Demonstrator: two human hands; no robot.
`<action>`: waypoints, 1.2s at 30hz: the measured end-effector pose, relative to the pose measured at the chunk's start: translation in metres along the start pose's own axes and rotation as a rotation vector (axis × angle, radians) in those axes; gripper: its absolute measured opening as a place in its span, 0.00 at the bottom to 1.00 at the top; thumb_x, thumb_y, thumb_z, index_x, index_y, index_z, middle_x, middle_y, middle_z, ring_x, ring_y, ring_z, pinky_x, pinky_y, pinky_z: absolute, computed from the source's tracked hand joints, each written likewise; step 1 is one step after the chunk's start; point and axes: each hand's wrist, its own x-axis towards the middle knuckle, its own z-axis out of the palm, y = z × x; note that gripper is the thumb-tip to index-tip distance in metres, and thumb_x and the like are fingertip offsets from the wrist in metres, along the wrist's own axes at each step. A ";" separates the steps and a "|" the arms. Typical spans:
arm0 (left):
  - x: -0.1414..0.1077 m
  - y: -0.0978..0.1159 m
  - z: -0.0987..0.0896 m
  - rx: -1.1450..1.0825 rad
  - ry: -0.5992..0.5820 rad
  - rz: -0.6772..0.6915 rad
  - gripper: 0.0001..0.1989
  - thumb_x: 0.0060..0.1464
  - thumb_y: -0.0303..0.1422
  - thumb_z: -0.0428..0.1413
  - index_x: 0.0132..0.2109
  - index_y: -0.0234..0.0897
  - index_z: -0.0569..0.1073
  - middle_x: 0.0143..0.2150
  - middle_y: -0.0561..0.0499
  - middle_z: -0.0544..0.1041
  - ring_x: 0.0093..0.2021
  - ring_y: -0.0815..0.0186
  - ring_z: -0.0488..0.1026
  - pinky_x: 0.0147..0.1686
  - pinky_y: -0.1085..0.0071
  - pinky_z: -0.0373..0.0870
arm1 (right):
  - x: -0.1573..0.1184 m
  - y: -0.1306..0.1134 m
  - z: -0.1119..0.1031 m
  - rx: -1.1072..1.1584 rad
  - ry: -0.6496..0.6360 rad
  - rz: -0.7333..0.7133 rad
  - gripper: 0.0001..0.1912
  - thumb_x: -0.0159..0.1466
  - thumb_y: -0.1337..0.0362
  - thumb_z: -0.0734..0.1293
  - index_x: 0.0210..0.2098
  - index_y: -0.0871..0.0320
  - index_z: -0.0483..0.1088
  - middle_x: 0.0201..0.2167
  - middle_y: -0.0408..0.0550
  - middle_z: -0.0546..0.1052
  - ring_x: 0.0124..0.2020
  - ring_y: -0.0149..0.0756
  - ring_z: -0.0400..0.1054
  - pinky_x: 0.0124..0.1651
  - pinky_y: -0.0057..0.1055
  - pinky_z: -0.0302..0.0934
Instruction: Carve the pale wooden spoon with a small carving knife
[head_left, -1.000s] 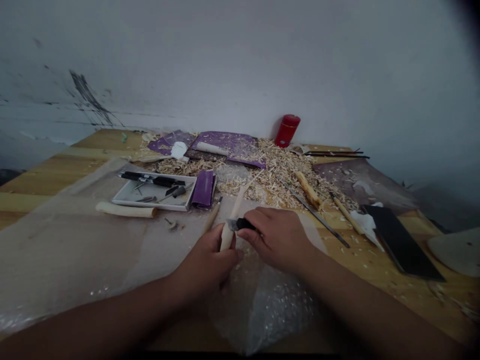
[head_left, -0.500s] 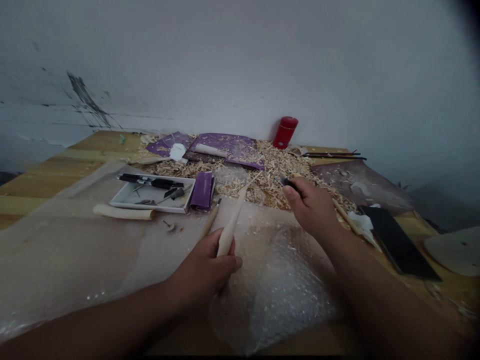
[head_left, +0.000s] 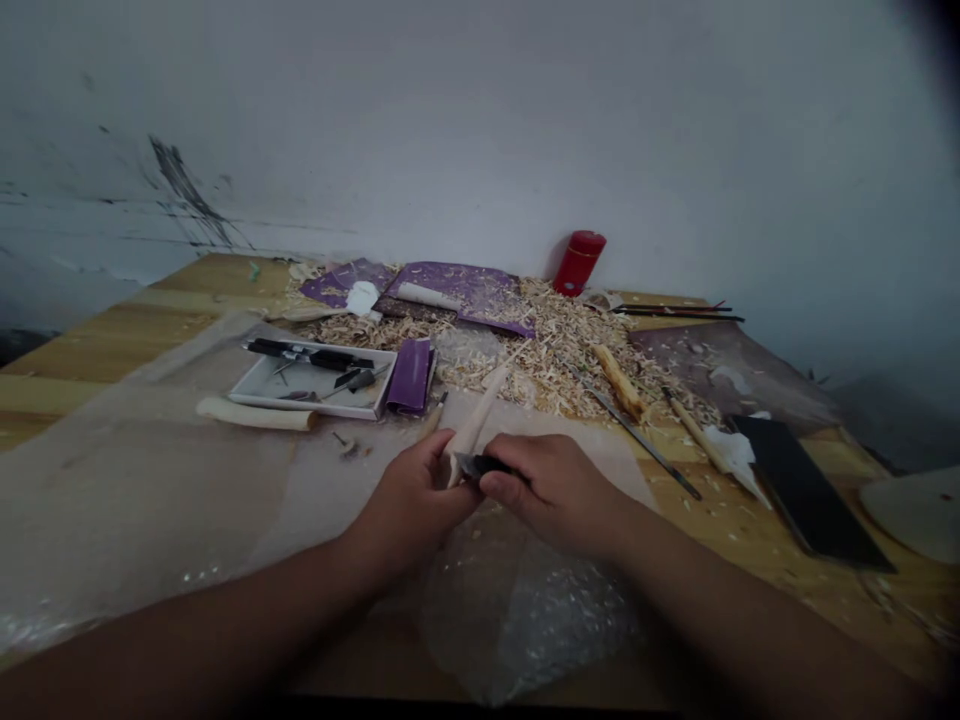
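Note:
My left hand (head_left: 416,495) is wrapped round the near end of a pale, tapered piece of wood (head_left: 478,415), whose thin tip points away toward the shavings. In my right hand (head_left: 551,490) is a carving knife (head_left: 480,464) with a dark handle, mostly covered by the fingers. Its blade lies across the wood just by my left thumb, and the two hands are close together. Beneath them spreads bubble wrap (head_left: 540,620) on the wooden table (head_left: 97,335).
A white tray (head_left: 247,390) of tools and a purple packet (head_left: 409,376) lie left. Behind are wood shavings (head_left: 559,340) and a red canister (head_left: 580,263). To the right lie a metal file (head_left: 637,435), a yellowish wood piece (head_left: 620,382) and a black slab (head_left: 814,495).
My right hand has come back and left with the knife, from above the shavings to the near part of the wood. My left hand keeps its hold.

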 end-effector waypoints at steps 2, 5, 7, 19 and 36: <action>0.000 0.000 -0.001 0.065 0.021 0.030 0.10 0.44 0.27 0.52 0.38 0.37 0.67 0.27 0.56 0.69 0.28 0.70 0.65 0.28 0.76 0.62 | 0.001 -0.001 0.001 0.001 -0.018 -0.008 0.17 0.62 0.53 0.50 0.28 0.58 0.61 0.23 0.41 0.66 0.25 0.27 0.59 0.26 0.24 0.46; -0.001 0.000 -0.002 0.158 0.047 0.072 0.10 0.44 0.28 0.52 0.37 0.36 0.68 0.31 0.54 0.71 0.32 0.68 0.66 0.32 0.74 0.62 | 0.002 0.000 0.002 -0.031 -0.022 -0.019 0.18 0.62 0.53 0.50 0.29 0.57 0.61 0.24 0.41 0.67 0.25 0.28 0.60 0.27 0.24 0.46; -0.002 0.000 -0.002 0.209 0.056 0.044 0.09 0.44 0.30 0.51 0.37 0.36 0.67 0.29 0.54 0.71 0.29 0.69 0.65 0.29 0.74 0.61 | 0.002 0.002 0.004 -0.088 0.004 -0.019 0.19 0.62 0.52 0.49 0.29 0.58 0.61 0.25 0.42 0.68 0.27 0.29 0.61 0.29 0.25 0.47; -0.004 -0.003 0.002 0.075 0.000 -0.138 0.05 0.46 0.32 0.49 0.32 0.37 0.61 0.18 0.62 0.59 0.13 0.76 0.58 0.13 0.78 0.58 | 0.002 0.010 -0.003 -0.471 0.190 0.080 0.22 0.61 0.49 0.48 0.31 0.56 0.65 0.25 0.45 0.70 0.26 0.32 0.62 0.27 0.28 0.43; -0.010 -0.001 0.003 -0.164 -0.088 -0.244 0.10 0.45 0.32 0.51 0.25 0.38 0.56 0.16 0.63 0.55 0.12 0.77 0.56 0.10 0.80 0.57 | -0.008 0.061 -0.036 -0.331 0.599 0.470 0.18 0.61 0.51 0.51 0.31 0.56 0.64 0.19 0.43 0.66 0.21 0.32 0.59 0.22 0.26 0.42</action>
